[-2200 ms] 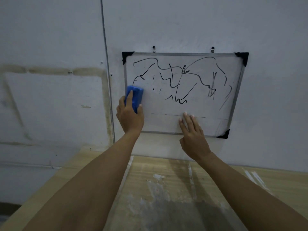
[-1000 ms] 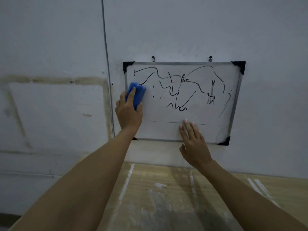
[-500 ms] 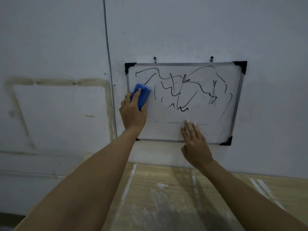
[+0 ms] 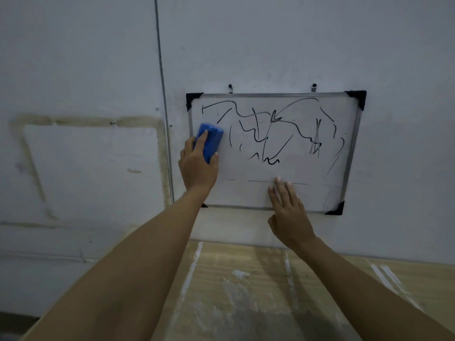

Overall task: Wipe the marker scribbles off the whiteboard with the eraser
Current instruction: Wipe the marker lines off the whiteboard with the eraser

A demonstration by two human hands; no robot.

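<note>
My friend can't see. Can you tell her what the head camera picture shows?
A left hand holds a blue eraser against a scribbled whiteboard hung on a grey wall, while the right hand lies flat on its lower edge.

The left hand [image 4: 198, 168] hides part of the eraser [image 4: 213, 139] and much of one corner of the whiteboard [image 4: 236, 193]

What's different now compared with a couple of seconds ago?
The left hand, gripping the blue eraser, slid it up and slightly right along the whiteboard's left edge, over the lower end of the leftmost stroke. The right hand stayed flat on the board's lower part, and the scribbles are nearly all still there.
</note>
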